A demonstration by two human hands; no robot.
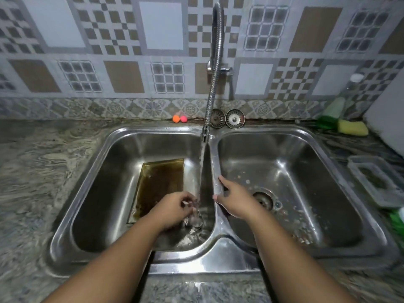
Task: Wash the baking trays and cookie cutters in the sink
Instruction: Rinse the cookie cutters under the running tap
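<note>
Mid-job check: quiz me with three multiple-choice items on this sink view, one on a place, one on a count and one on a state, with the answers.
1. Where does the baking tray lie?
A) left basin
B) right basin
C) on the counter

2. How many drain strainers stand behind the sink?
A) one
B) two
C) four

3. What is the tap doing?
A) off
B) running into the left basin
C) running into the right basin

Answers:
1 A, the tray rests on the left basin's floor.
2 B, two round strainers lean at the wall beside the tap hose.
3 B, a stream falls onto the left hand and its cookie cutter.
</note>
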